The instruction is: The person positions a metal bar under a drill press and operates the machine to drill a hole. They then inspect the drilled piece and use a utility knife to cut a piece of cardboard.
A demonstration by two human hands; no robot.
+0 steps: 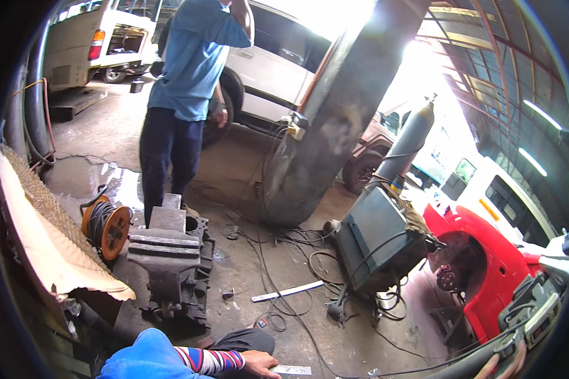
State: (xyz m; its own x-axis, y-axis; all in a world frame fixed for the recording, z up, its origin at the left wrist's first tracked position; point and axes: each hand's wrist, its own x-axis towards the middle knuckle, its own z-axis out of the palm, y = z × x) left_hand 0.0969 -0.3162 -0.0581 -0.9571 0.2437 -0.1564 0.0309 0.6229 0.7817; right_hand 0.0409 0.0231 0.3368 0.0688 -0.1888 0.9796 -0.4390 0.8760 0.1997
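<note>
At the lower right edge, my right hand (511, 364) shows only in part. Its fingers are bent around a dark, tube-like thing whose kind I cannot make out. A grey device (541, 325) with a small pale panel lies just above it. My left hand is out of the picture. Low in the middle, a crouching co-worker in bright blue (146, 355) has a striped sleeve (212, 360). That person's hand (259, 362) rests at the end of a short, flat, pale strip (292, 370).
A bench vise (164, 252) stands beside an orange cable reel (112, 234). Cables and a long pale strip (287, 291) lie on the floor. A person in a blue shirt (193, 69) stands behind. A thick pillar (335, 107), grey machine (376, 237), gas cylinder (406, 142) and red car body (487, 265) stand right.
</note>
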